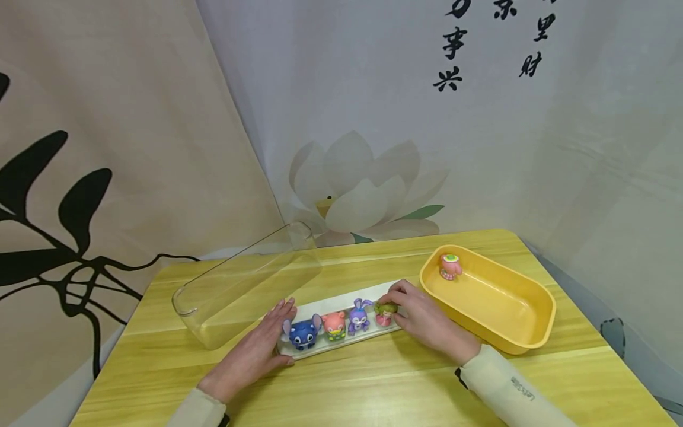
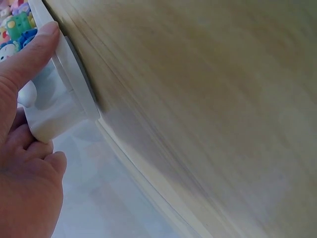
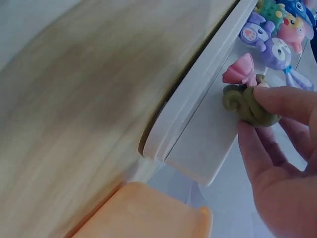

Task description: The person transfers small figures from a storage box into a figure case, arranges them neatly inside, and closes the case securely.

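My left hand (image 1: 249,354) holds the left end of a long white tray (image 1: 341,300), its thumb on the front edge and the fingers on the far side. Between thumb and fingers, my right hand (image 1: 431,319) pinches a small figurine with olive-green hair and a pink dress (image 3: 253,108) at the tray's right end. To its left in the tray stand a purple long-eared figurine (image 1: 359,317), a pink figurine (image 1: 334,326) with green and yellow below, and a blue big-eared figurine (image 1: 303,334), which is beside my left hand.
A clear rectangular cover (image 1: 251,299) lies on the wooden table (image 1: 352,391) behind and left of the tray. At the right is a yellow bin (image 1: 496,305) with a pink figurine (image 1: 450,268) in its far left corner. Printed curtains hang behind the table.
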Motion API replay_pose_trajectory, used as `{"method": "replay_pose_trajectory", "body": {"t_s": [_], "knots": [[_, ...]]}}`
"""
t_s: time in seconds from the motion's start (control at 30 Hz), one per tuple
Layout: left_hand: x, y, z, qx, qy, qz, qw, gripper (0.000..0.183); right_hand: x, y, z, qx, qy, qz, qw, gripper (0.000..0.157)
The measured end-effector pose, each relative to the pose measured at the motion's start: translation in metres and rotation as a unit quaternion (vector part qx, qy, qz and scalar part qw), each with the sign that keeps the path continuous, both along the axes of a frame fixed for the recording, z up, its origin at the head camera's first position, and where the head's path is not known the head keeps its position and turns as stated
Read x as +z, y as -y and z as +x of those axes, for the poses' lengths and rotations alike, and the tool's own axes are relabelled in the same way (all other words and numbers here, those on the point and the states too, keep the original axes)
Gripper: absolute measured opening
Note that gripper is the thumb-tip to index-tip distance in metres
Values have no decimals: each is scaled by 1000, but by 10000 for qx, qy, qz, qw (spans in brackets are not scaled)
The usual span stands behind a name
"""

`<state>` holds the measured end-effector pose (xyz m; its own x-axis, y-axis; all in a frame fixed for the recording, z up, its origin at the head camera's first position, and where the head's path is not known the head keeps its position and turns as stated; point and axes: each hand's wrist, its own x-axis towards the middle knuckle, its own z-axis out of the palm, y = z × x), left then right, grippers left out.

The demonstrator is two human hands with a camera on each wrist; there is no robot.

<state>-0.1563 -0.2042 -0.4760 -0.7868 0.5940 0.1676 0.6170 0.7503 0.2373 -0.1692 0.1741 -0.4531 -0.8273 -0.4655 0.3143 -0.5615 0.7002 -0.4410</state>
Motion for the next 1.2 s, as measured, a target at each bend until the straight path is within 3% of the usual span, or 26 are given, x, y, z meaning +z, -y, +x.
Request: {"method": "replay_pose_trajectory", "body": {"t_s": [0.4, 0.93, 1.2], "knots": [[0, 0, 0, 19, 55, 14, 10000, 99, -6, 5, -3, 81, -397, 191, 9990, 36], [0, 0, 0, 48, 69, 72, 9999, 100, -6, 3, 4, -149, -87, -55, 9998, 43], [0, -1, 0, 87, 183, 100, 9997, 99, -10, 4, 1, -117, -116, -49, 9999, 32]]}}
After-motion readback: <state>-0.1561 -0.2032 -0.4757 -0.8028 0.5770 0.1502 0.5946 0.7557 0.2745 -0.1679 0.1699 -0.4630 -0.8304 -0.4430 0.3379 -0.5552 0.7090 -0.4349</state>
